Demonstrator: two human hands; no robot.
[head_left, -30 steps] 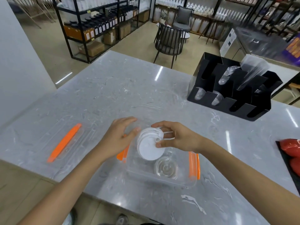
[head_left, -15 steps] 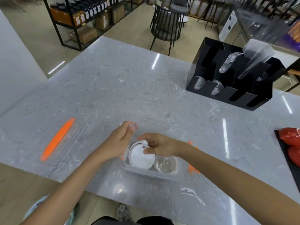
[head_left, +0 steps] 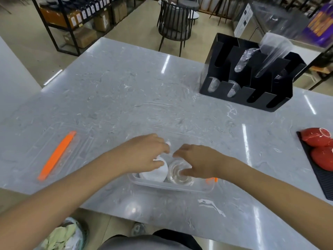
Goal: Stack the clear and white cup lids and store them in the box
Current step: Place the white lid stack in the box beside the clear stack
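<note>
A clear plastic box (head_left: 173, 187) with orange latches (head_left: 211, 179) sits on the grey marble counter near its front edge. Inside, a stack of white lids (head_left: 155, 175) lies on the left and a stack of clear lids (head_left: 177, 175) on the right, side by side. My left hand (head_left: 144, 156) is curled over the top and far side of the white stack, hiding part of it. My right hand (head_left: 196, 163) hovers over the clear stack with fingers spread and its thumb touching the clear lids.
The box's clear cover with an orange latch (head_left: 57, 154) lies flat to the left. A black cup holder (head_left: 248, 85) with clear cups stands at the back right. Red bowls (head_left: 317, 139) rest on a black tray (head_left: 324, 179) at the right edge.
The white stack has gone from my right hand, tilted above the box, down into the box's left side. My right hand let go and moved over the clear lids; my left hand shifted onto the white stack.
</note>
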